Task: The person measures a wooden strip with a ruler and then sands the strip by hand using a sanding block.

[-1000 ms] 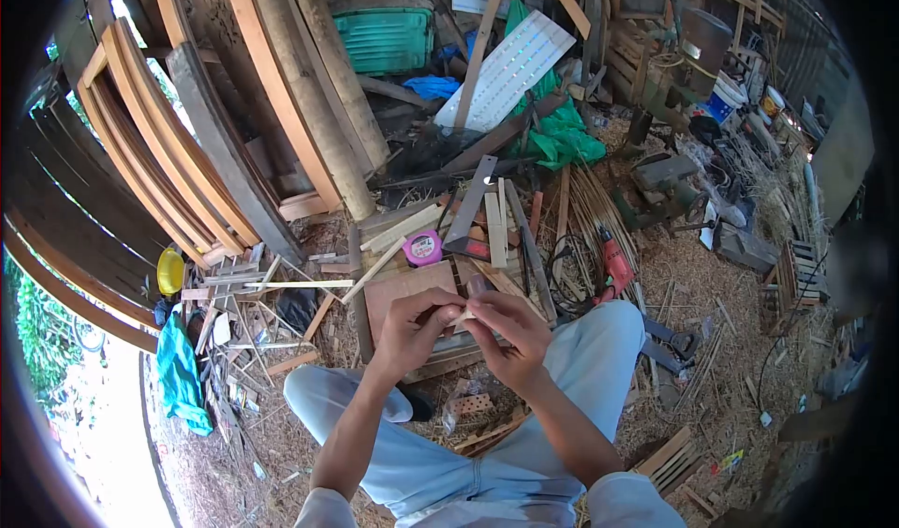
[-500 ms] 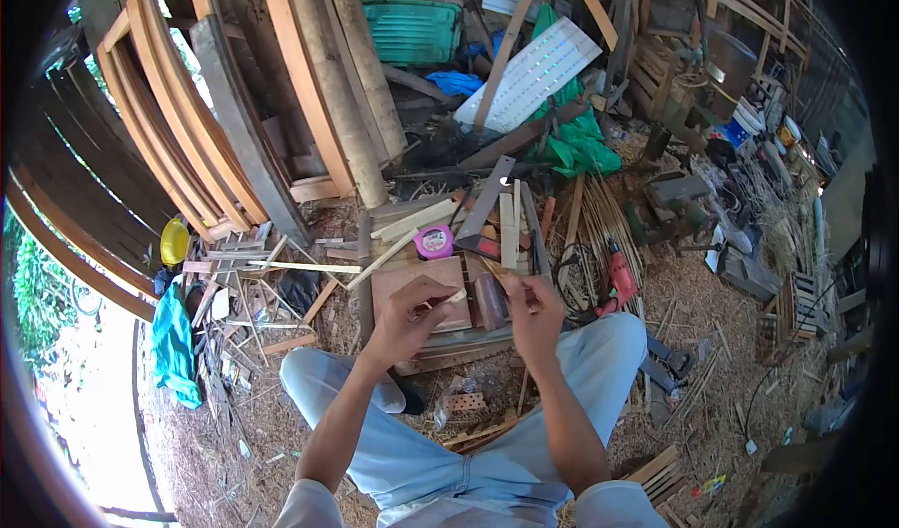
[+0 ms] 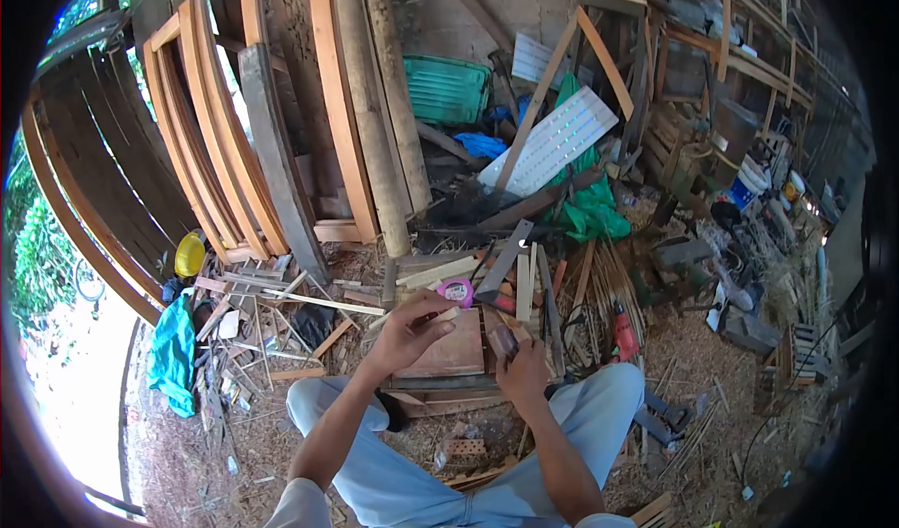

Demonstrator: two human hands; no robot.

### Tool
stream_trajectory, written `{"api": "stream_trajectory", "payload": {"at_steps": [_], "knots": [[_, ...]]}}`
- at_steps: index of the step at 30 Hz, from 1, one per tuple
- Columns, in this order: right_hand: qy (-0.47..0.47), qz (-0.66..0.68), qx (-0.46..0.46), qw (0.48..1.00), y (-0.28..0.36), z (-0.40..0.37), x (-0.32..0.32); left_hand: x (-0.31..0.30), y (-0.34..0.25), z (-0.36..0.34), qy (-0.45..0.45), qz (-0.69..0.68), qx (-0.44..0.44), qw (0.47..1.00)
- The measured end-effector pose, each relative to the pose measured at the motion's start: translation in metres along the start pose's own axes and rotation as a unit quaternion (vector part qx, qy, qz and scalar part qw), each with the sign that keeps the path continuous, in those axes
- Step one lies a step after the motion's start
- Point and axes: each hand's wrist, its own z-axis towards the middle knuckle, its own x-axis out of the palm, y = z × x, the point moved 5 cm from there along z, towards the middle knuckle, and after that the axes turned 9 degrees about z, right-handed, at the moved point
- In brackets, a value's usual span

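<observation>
My left hand [image 3: 405, 339] pinches a small piece of pale wood [image 3: 449, 315] between thumb and fingers, above a flat wooden board [image 3: 440, 355] on the low bench. To its right, my right hand [image 3: 526, 374] is wrapped round a dark brown block [image 3: 504, 343], whose upper end shows above the fingers. A pink tape measure [image 3: 456, 292] lies just beyond my left hand. Past the block, a flat metal blade with a hole [image 3: 506, 264] and narrow pale wood strips [image 3: 527, 280] lie on the bench.
A red power drill [image 3: 623, 333] stands right of the bench beside thin sticks. Scrap wood [image 3: 253, 289] and a teal bag [image 3: 173, 355] lie left. Timber frames [image 3: 211, 135] lean behind. A hand saw [image 3: 660, 425] is near my right knee, on a shavings-covered floor.
My right hand has taken hold of the brown block, which lay on the bench before. My left hand still pinches the pale wood piece. The whole view has shifted with my head.
</observation>
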Motion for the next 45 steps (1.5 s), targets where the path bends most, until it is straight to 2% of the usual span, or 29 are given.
{"api": "stream_trajectory", "payload": {"at_steps": [1,3,4,5,6,7,8,10,11,13,14,16,17,18,20,21,22,23,24,27,29,30,32,33,35,39,41,44,45], "knots": [[-0.003,-0.008,-0.006,1.000,0.002,0.005,-0.004,-0.002,0.001,0.003,0.014,0.050,0.001,0.999],[-0.189,-0.043,-0.189,0.963,0.020,0.004,-0.027,-0.004,0.002,0.007,0.027,0.098,0.000,0.995],[-0.183,-0.056,-0.191,0.963,0.018,0.009,-0.029,-0.003,0.009,0.008,0.021,0.085,-0.003,0.996],[-0.063,0.203,-0.062,0.975,0.002,0.026,-0.024,-0.002,0.021,0.008,0.019,0.070,-0.016,0.997],[0.059,0.441,0.082,0.892,-0.005,0.036,-0.011,-0.002,0.032,0.007,0.017,0.055,-0.031,0.998],[0.085,0.577,0.103,0.806,0.018,0.037,-0.024,-0.005,0.042,0.010,0.009,0.031,-0.044,0.999],[0.088,0.569,0.112,0.810,0.037,0.039,-0.039,-0.007,0.049,0.009,0.007,0.020,-0.052,0.998],[0.083,0.510,0.032,0.855,0.073,0.053,-0.061,-0.019,0.057,0.013,-0.063,-0.096,-0.020,0.993],[0.089,0.505,0.034,0.858,0.070,0.066,-0.057,-0.023,0.065,0.015,-0.089,-0.125,-0.010,0.988],[0.159,0.585,0.038,0.794,0.061,0.082,-0.036,-0.033,0.067,0.016,-0.120,-0.187,-0.041,0.974],[0.162,0.585,0.048,0.793,0.057,0.082,-0.027,-0.037,0.070,0.016,-0.144,-0.246,-0.064,0.957],[0.159,0.597,0.000,0.786,0.068,0.075,-0.017,-0.037,0.080,0.009,-0.151,-0.207,-0.095,0.962],[0.154,0.622,0.052,0.766,0.068,0.069,-0.009,-0.036,0.081,0.005,-0.149,-0.183,-0.098,0.967],[0.155,0.626,0.061,0.761,0.065,0.069,-0.001,-0.036,0.081,0.002,-0.148,-0.158,-0.099,0.971],[0.146,0.527,0.003,0.837,0.059,0.061,0.011,-0.032,0.081,-0.012,-0.126,-0.152,-0.149,0.969],[0.148,0.478,0.015,0.866,0.067,0.056,0.004,-0.032,0.079,-0.016,-0.132,-0.115,-0.170,0.970],[0.143,0.483,0.027,0.864,0.062,0.054,0.006,-0.031,0.077,-0.021,-0.138,-0.078,-0.190,0.969],[0.122,0.471,-0.010,0.874,0.060,0.054,0.004,-0.031,0.068,-0.022,-0.136,-0.048,-0.152,0.978],[0.100,0.458,-0.049,0.882,0.060,0.053,0.002,-0.029,0.065,-0.023,-0.125,-0.044,-0.156,0.979],[0.095,0.465,-0.019,0.880,0.057,0.052,-0.002,-0.026,0.055,-0.026,-0.148,-0.064,-0.125,0.979],[0.090,0.461,-0.001,0.883,0.052,0.053,-0.005,-0.020,0.061,-0.033,-0.177,-0.095,-0.186,0.962],[0.078,0.445,-0.017,0.892,0.055,0.054,-0.007,-0.015,0.062,-0.035,-0.171,-0.098,-0.186,0.963],[0.064,0.432,-0.032,0.899,0.056,0.054,-0.008,-0.012,0.060,-0.037,-0.167,-0.062,-0.132,0.975],[0.045,0.414,-0.049,0.908,0.057,0.055,-0.008,-0.014,0.061,-0.036,-0.163,-0.060,-0.131,0.976],[0.027,0.400,-0.063,0.914,0.058,0.056,-0.007,-0.019,0.060,-0.037,-0.141,0.038,-0.124,0.981],[-0.003,0.361,-0.063,0.931,0.059,0.054,-0.008,-0.020,0.047,-0.044,-0.166,0.066,-0.126,0.976],[-0.006,0.359,-0.050,0.932,0.059,0.052,-0.003,-0.022,0.032,-0.049,-0.156,0.222,-0.015,0.962],[-0.025,0.357,-0.054,0.932,0.055,0.048,0.010,-0.015,0.017,-0.060,-0.143,0.272,0.033,0.951],[-0.032,0.348,-0.049,0.936,0.052,0.046,0.013,-0.010,0.016,-0.061,-0.158,0.247,0.042,0.955]]}}
